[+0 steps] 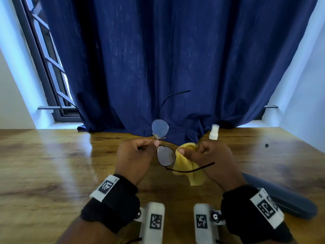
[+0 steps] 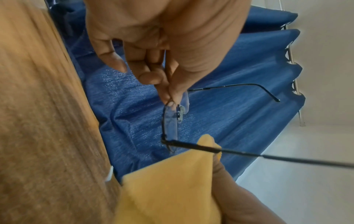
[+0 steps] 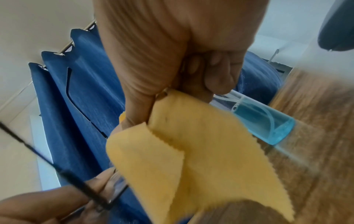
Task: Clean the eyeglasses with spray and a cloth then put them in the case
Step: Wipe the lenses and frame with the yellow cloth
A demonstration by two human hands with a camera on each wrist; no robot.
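The left hand (image 1: 135, 155) pinches the eyeglasses (image 1: 162, 145) at the bridge between thumb and fingers (image 2: 168, 91), held above the table (image 1: 52, 164) with both temples unfolded, probably to present each lens free for wiping. The right hand (image 1: 209, 155) pinches the yellow cloth (image 1: 190, 166) against the thumb just beside the nearer lens, while its curled fingers also grip the spray bottle (image 1: 214, 132). The case (image 1: 288, 199) lies shut at the right. Count: one pair of glasses, one cloth, one bottle, one case.
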